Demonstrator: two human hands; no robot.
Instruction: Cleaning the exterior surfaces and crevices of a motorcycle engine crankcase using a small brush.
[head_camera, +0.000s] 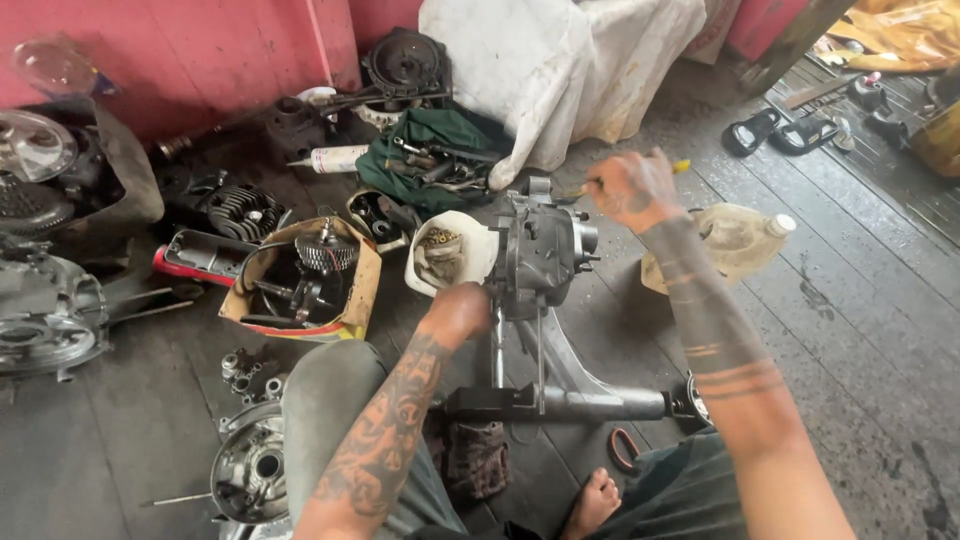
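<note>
From the head view, we're looking down at a person seated on a dark plank floor (860, 330), and right in the middle stands a grey engine case (540, 250), propped upright on long studs over a metal frame piece (560, 400). The left hand (462, 308) is pressed against the lower left side of the engine case, fingers hidden behind it, so whether it grips or merely braces I cannot tell. The right hand (632, 188) is up at the top right of the case, closed tight around a yellow-handled tool (678, 166) whose shaft points in toward the casting. Just left of the case sits a white tub (445, 255) of small parts, and beside that a cardboard tray (300, 280) with a gear assembly. A clear plastic jug (735, 240) lies just behind the right forearm.
</note>
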